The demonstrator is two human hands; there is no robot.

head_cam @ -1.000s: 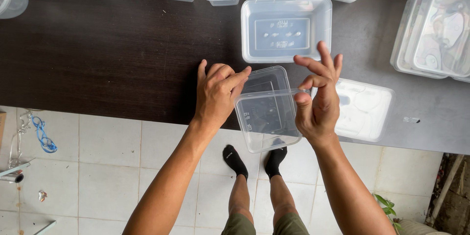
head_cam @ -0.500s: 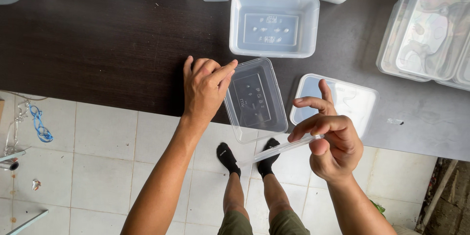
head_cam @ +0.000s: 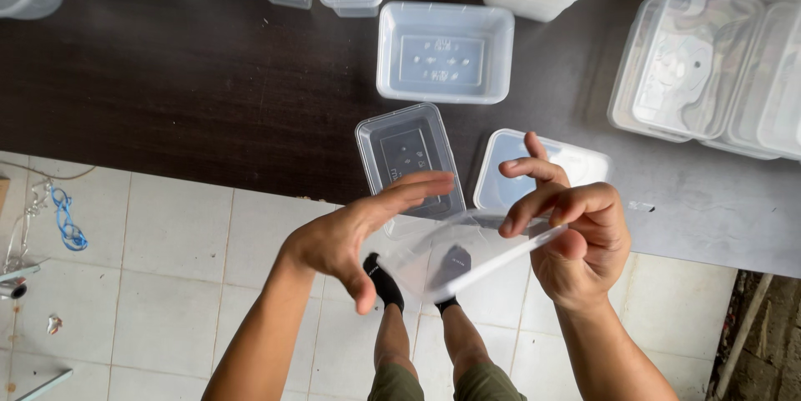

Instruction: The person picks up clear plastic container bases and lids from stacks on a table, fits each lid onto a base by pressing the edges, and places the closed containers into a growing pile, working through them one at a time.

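The right hand pinches a clear plastic lid (tilted, held over the floor just off the counter edge). The left hand, open and flat, touches its other side, near an empty tub.

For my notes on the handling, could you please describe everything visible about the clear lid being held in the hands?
The clear lid is a thin, see-through plastic rectangle with a raised rim and rounded corners. It is held tilted in the air below the table edge, over the tiled floor. The right hand pinches its right edge between thumb and fingers; the left hand lies flat against its upper left part. Dark socks show through it.
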